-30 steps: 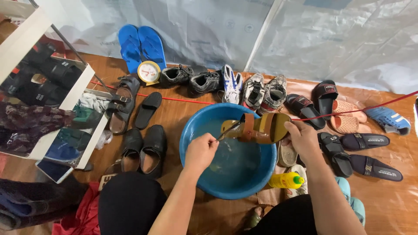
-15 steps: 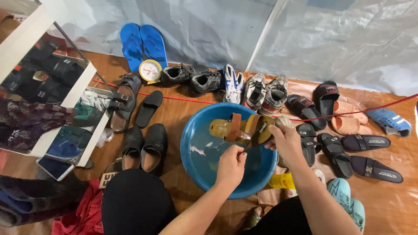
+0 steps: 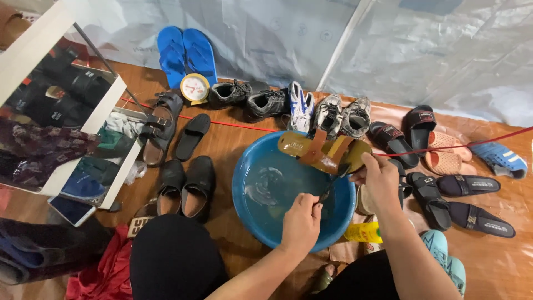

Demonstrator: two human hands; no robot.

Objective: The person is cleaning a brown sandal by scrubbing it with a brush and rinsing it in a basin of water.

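My right hand (image 3: 378, 179) grips the heel end of a brown strapped sandal (image 3: 322, 151), holding it level over the far rim of a blue basin (image 3: 247, 194) with water in it. My left hand (image 3: 301, 221) is over the basin's near right part, closed on the handle of a thin dark brush (image 3: 333, 183) whose tip reaches up to the sandal's near edge. A yellow bottle (image 3: 362, 232) lies beside the basin, under my right forearm.
Many shoes lie around on the brown floor: blue flip-flops (image 3: 186, 53), black shoes (image 3: 186, 183), sneakers (image 3: 333, 114), dark slides (image 3: 461, 200). A round yellow dial scale (image 3: 195, 88) stands by the wall. A white shelf (image 3: 83, 133) with folded clothes is at left.
My left hand has moved right across the basin to the sandal, now holding the brush against it. The sandal has turned level over the far rim.
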